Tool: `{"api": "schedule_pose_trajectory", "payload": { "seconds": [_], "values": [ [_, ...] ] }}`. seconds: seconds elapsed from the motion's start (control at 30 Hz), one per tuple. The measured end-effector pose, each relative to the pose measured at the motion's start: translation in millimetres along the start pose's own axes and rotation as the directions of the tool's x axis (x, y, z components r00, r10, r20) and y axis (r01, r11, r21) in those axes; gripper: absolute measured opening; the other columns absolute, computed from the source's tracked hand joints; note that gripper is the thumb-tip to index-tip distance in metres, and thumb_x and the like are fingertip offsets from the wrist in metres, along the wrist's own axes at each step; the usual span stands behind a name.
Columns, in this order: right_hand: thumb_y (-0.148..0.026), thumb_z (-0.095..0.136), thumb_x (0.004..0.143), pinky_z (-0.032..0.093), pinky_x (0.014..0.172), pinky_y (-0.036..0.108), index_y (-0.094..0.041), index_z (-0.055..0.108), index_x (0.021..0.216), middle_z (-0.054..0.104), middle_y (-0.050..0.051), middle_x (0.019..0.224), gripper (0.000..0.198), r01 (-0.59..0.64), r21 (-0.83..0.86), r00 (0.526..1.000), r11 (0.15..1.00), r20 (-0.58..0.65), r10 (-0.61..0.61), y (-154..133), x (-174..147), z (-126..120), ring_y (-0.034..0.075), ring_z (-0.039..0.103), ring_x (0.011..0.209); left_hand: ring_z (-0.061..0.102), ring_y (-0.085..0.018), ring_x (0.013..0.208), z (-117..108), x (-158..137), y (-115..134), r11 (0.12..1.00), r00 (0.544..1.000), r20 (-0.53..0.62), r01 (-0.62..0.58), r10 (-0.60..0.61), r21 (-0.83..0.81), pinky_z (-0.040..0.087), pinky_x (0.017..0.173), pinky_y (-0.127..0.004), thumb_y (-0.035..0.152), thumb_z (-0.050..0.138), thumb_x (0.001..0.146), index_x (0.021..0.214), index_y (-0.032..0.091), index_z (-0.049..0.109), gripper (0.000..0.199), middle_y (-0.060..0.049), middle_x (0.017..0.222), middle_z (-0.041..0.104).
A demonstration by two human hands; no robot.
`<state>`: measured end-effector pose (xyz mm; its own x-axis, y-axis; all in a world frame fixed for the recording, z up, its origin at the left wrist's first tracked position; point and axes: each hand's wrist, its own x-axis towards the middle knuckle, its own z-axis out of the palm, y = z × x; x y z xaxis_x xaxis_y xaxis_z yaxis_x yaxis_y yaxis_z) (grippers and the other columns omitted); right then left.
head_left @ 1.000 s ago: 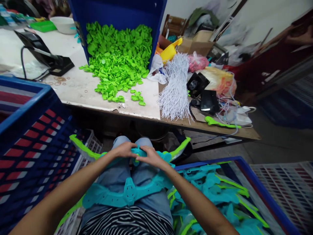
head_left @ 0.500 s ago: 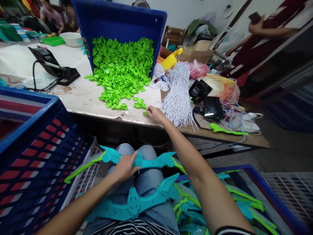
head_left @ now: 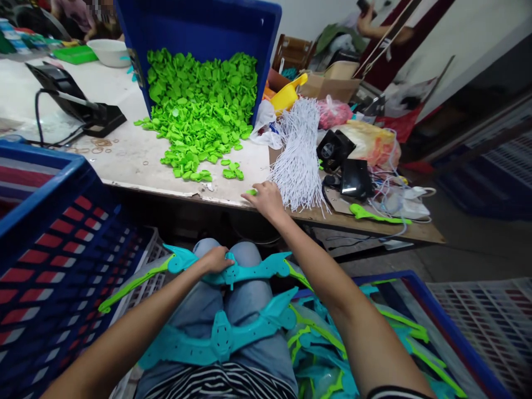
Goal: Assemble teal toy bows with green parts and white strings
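Across my thighs lies a turquoise plastic bow-shaped part [head_left: 257, 270] with green limbs at its ends. My left hand [head_left: 216, 259] is closed around it just left of its middle; part of the fingers is hidden. At the table's front edge my right hand [head_left: 268, 200] has a small green plastic piece [head_left: 251, 192] pinched at its fingertips. A second turquoise bow-shaped part [head_left: 222, 338] rests on my lap, closer to my body. Many loose green pieces [head_left: 203, 122] spill onto the table from a tipped blue bin [head_left: 195, 22].
White cords [head_left: 301, 155] lie in a bundle on the table beside my right hand. Blue crates stand at left [head_left: 83, 221] and right [head_left: 440, 316], the right one holding turquoise and green parts. A black stand [head_left: 100, 119] is at left. Other people are behind the table.
My right hand has shifted slightly right and nearer along the table edge with the green piece. My left hand's fingers have moved from lying across the bow part to curling round it. The view has shifted.
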<state>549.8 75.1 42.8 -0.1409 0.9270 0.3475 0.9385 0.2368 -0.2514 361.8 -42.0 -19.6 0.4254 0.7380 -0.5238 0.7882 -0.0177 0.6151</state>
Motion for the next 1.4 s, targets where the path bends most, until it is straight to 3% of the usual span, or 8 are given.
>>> {"api": "schedule_pose_trajectory", "payload": {
  "seconds": [0.17, 0.37, 0.57, 0.83, 1.03, 1.2, 1.3, 1.4],
  "values": [
    [-0.029, 0.056, 0.085, 0.041, 0.09, 0.04, -0.014, 0.069, 0.096, 0.064, 0.013, 0.096, 0.023, 0.027, 0.079, 0.999, 0.997, 0.029, -0.029, -19, -27, -2, 0.027, 0.052, 0.096, 0.056, -0.017, 0.069, -3, 8, -11, 0.98, 0.997, 0.07, 0.048, -0.035, -0.191, 0.038, 0.061, -0.024, 0.04, 0.058, 0.075, 0.08, 0.015, 0.064, 0.026, -0.001, 0.069, 0.062],
    [-0.035, 0.053, 0.089, 0.046, 0.088, 0.038, -0.02, 0.066, 0.102, 0.067, 0.009, 0.104, 0.023, 0.333, 0.464, 0.869, 0.821, 0.187, -0.458, -38, -146, 4, 0.022, 0.057, 0.099, 0.045, -0.012, 0.054, 0, 8, -23, 0.865, 0.978, 0.19, 0.167, -0.085, -0.474, 0.038, 0.056, -0.024, 0.058, 0.05, 0.079, 0.072, 0.016, 0.056, 0.043, 0.004, 0.056, 0.047],
    [-0.03, 0.052, 0.091, 0.049, 0.089, 0.045, -0.021, 0.068, 0.106, 0.066, 0.013, 0.113, 0.024, 0.249, 0.411, 0.904, 0.877, 0.225, -0.363, -48, -207, 35, 0.026, 0.057, 0.106, 0.048, -0.011, 0.057, 2, 8, -21, 0.77, 0.963, 0.26, 0.215, -0.066, -0.601, 0.041, 0.06, -0.024, 0.061, 0.056, 0.075, 0.069, 0.017, 0.051, 0.045, 0.003, 0.058, 0.051],
    [-0.032, 0.064, 0.084, 0.049, 0.094, 0.043, -0.023, 0.068, 0.101, 0.067, 0.01, 0.113, 0.02, -0.082, 0.456, 0.961, 0.886, 0.271, -0.051, -57, -213, 43, 0.025, 0.06, 0.107, 0.034, -0.007, 0.052, 2, 4, -28, 0.791, 0.959, 0.273, 0.106, 0.079, -0.603, 0.026, 0.049, -0.022, 0.059, 0.075, 0.054, 0.082, 0.015, 0.058, 0.054, 0.008, 0.057, 0.044],
    [-0.03, 0.076, 0.069, 0.052, 0.083, 0.036, -0.022, 0.049, 0.125, 0.069, 0.007, 0.106, 0.063, -0.425, 0.464, 0.827, 0.777, 0.548, 0.125, -54, -196, 49, 0.023, 0.066, 0.099, 0.036, -0.008, 0.052, 4, 7, -30, 0.891, 0.98, 0.181, 0.012, 0.079, -0.453, 0.027, 0.048, -0.022, 0.06, 0.07, 0.056, 0.084, 0.014, 0.06, 0.055, 0.007, 0.056, 0.045],
    [-0.035, 0.075, 0.068, 0.05, 0.082, 0.035, -0.022, 0.051, 0.129, 0.069, 0.007, 0.106, 0.066, -0.301, 0.328, 0.828, 0.896, 0.556, 0.075, -57, -187, 40, 0.024, 0.065, 0.096, 0.042, -0.011, 0.055, 8, 6, -28, 0.914, 0.991, 0.099, -0.043, 0.091, -0.403, 0.032, 0.05, -0.022, 0.056, 0.065, 0.065, 0.085, 0.014, 0.062, 0.047, 0.005, 0.057, 0.048],
    [-0.039, 0.069, 0.075, 0.049, 0.074, 0.031, -0.025, 0.066, 0.109, 0.071, 0.004, 0.092, 0.036, -0.143, 0.301, 0.843, 0.943, 0.536, -0.043, -54, -157, 25, 0.023, 0.066, 0.087, 0.05, -0.014, 0.062, 10, 7, -27, 0.935, 0.993, 0.05, -0.084, 0.108, -0.346, 0.036, 0.055, -0.023, 0.048, 0.062, 0.07, 0.084, 0.013, 0.064, 0.038, 0.002, 0.062, 0.056],
    [-0.034, 0.05, 0.089, 0.048, 0.077, 0.031, -0.023, 0.07, 0.089, 0.07, 0.005, 0.088, 0.022, -0.069, 0.278, 0.961, 0.958, 0.275, -0.01, -49, -89, 9, 0.021, 0.063, 0.085, 0.058, -0.019, 0.075, 11, 7, -24, 0.955, 0.993, -0.006, -0.112, 0.115, -0.273, 0.042, 0.065, -0.026, 0.039, 0.062, 0.072, 0.09, 0.014, 0.066, 0.032, -0.002, 0.075, 0.065]
  ]
}}
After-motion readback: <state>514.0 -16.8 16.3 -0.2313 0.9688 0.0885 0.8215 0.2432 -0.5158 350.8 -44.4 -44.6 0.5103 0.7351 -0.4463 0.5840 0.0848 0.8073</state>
